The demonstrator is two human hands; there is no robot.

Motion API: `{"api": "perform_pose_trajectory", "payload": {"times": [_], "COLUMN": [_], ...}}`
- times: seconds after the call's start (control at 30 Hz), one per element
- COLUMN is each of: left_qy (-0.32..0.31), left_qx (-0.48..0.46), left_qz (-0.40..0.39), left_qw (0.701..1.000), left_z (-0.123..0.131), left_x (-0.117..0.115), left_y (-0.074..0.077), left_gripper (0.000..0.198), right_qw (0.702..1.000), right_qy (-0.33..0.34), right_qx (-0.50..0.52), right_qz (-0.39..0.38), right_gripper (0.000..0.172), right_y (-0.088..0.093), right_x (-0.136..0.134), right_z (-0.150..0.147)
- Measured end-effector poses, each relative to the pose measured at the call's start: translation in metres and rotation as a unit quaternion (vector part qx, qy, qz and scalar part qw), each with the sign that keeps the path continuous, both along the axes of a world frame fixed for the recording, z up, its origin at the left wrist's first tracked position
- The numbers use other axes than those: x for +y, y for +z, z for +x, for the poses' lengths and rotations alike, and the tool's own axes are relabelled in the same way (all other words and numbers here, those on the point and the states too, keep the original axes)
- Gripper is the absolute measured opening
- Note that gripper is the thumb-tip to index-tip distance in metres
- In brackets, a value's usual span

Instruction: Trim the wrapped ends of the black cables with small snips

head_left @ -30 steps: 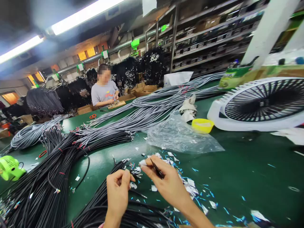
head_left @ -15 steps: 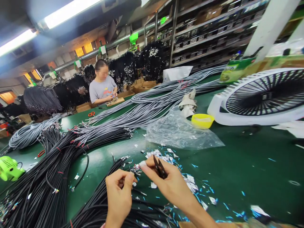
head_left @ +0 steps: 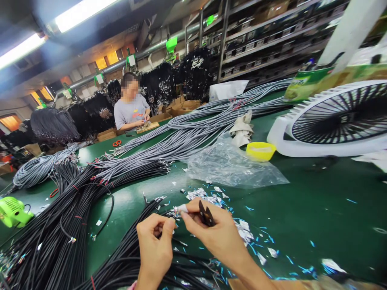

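Note:
My left hand (head_left: 155, 243) is closed, thumb pressed against the curled index finger, on a black cable that its fingers mostly hide. Just past the fingertips, fine stripped wires (head_left: 175, 210) show between my two hands. My right hand (head_left: 219, 231) is closed round small black snips (head_left: 207, 214), whose two pointed tips stick up out of the palm. A white cover (head_left: 183, 208) sits on a fingertip of that hand, right at the wires. Below and left of my hands lies a bundle of black cables (head_left: 121, 251).
Silver foil scraps (head_left: 205, 196) and blue bits litter the green table (head_left: 317, 213). Beyond lie a clear plastic bag (head_left: 229, 167), yellow bowl (head_left: 260, 151), grey cables (head_left: 181, 133) and a white fan (head_left: 287, 147). A small green fan (head_left: 13, 211) stands left. A person (head_left: 131, 106) works across the table.
The view has shifted slightly. Both hands stay close together over the wires, and the right fingertips have turned a little, the white-covered tip now pointing at the wires.

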State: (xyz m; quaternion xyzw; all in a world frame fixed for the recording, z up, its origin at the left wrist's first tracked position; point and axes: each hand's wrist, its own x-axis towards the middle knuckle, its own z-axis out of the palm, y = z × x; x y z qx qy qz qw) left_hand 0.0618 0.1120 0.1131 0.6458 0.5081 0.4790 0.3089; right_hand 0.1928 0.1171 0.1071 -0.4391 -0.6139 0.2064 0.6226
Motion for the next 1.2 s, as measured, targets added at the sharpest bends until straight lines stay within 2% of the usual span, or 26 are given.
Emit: {"api": "perform_pose_trajectory", "payload": {"times": [0.13,0.27,0.4,0.5,0.57,0.7,0.87,1.2], "left_qy": [0.018,0.028,0.035,0.035,0.035,0.037,0.039,0.04], "left_qx": [-0.013,-0.035,-0.057,-0.079,-0.085,-0.074,-0.051,-0.013], "left_qz": [-0.03,-0.049,-0.054,-0.064,-0.068,-0.059,-0.029,0.033], "left_qw": [0.999,0.998,0.996,0.994,0.993,0.995,0.997,0.999], "left_z": [0.003,0.004,0.003,0.002,0.002,0.002,0.002,0.0], "left_x": [-0.001,0.0,0.002,0.002,0.002,0.0,-0.001,0.0], "left_y": [-0.002,-0.001,-0.002,-0.002,-0.001,0.0,0.0,-0.001], "left_gripper": [0.043,0.048,0.051,0.05,0.047,0.042,0.032,0.023], "right_qw": [0.981,0.96,0.968,0.985,0.991,0.995,0.996,0.995], "right_qy": [-0.052,-0.037,0.016,-0.023,-0.06,-0.051,-0.036,-0.017], "right_qx": [-0.069,-0.14,-0.131,-0.078,-0.054,-0.049,-0.05,-0.049], "right_qz": [0.172,0.238,0.215,0.151,0.111,0.064,0.068,0.084], "right_gripper": [0.016,0.02,0.018,0.015,0.02,0.027,0.033,0.033], "right_y": [0.0,-0.005,-0.004,0.002,0.006,0.011,0.009,0.008], "right_x": [-0.001,-0.001,-0.002,-0.002,-0.002,-0.002,-0.003,-0.002], "right_z": [-0.001,0.001,-0.002,-0.006,-0.006,-0.004,-0.005,-0.003]}}
